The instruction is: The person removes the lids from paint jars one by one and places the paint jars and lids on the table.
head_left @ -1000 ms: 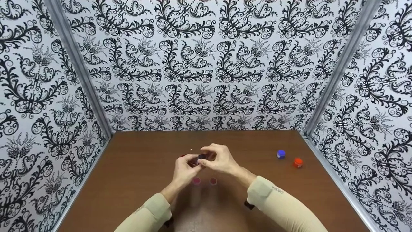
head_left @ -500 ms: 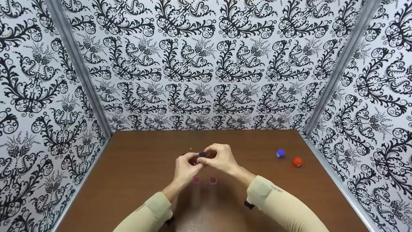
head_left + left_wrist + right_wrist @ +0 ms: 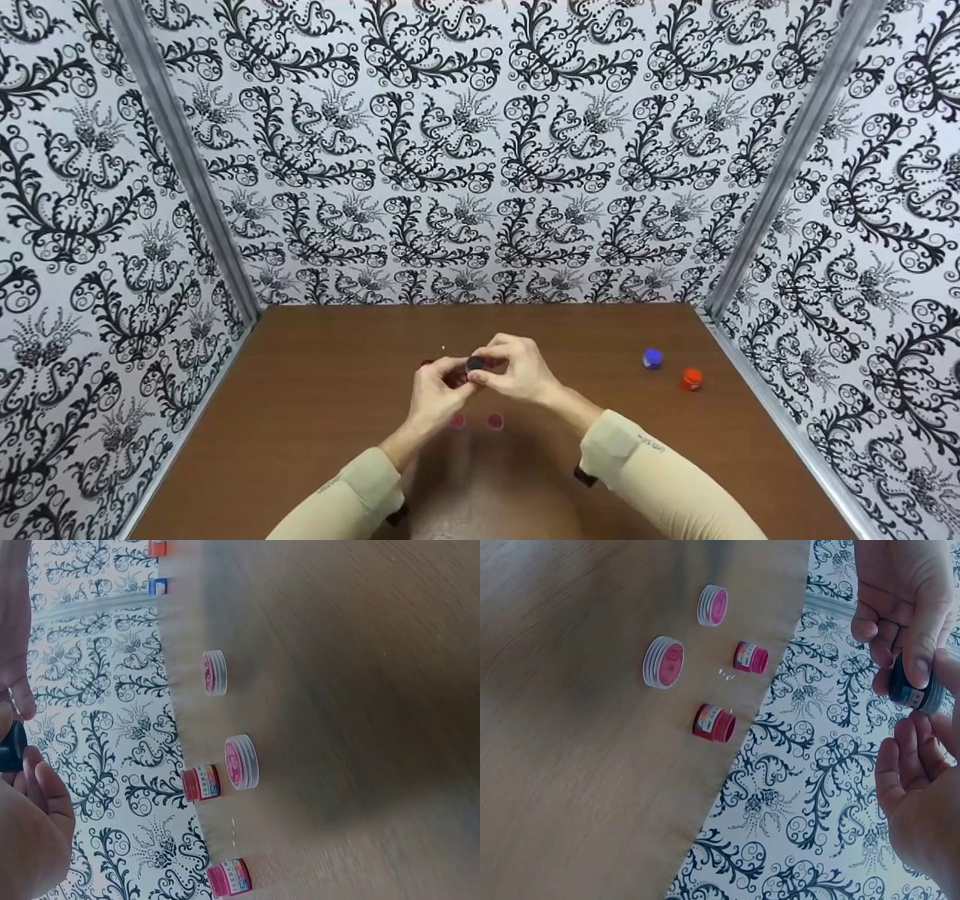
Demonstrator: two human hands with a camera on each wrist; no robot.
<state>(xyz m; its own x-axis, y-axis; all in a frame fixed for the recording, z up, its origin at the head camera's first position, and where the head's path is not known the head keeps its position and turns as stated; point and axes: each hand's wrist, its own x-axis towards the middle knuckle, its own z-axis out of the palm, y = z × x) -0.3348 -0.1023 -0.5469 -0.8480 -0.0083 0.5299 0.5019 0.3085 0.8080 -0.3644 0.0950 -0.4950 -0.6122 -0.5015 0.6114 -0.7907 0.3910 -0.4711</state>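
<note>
Both hands hold a small black paint jar (image 3: pixel 475 364) above the middle of the table. In the right wrist view my left hand (image 3: pixel 907 596) grips the labelled body of the jar (image 3: pixel 911 695), its thumb along the side. My right hand (image 3: pixel 519 369) pinches the greyish lid end from the other side. The left hand (image 3: pixel 435 391) partly covers the jar in the head view. Below the hands lie two round screw lids, one with pink paint inside (image 3: pixel 718 606) and one with red (image 3: pixel 664 662). Beyond them stand an uncapped pink jar (image 3: pixel 751 658) and an uncapped red jar (image 3: pixel 715 723).
A blue jar (image 3: pixel 652 359) and an orange jar (image 3: pixel 692 379) stand at the right of the brown table (image 3: pixel 315 420). Patterned walls (image 3: pixel 465 150) close the back and sides. Small shiny specks (image 3: pixel 726 675) lie between the pink and red jars.
The black jar has shifted slightly right and its dark end faces up more. My right fingers have drawn in closer around it. The jars and lids on the table stay in place.
</note>
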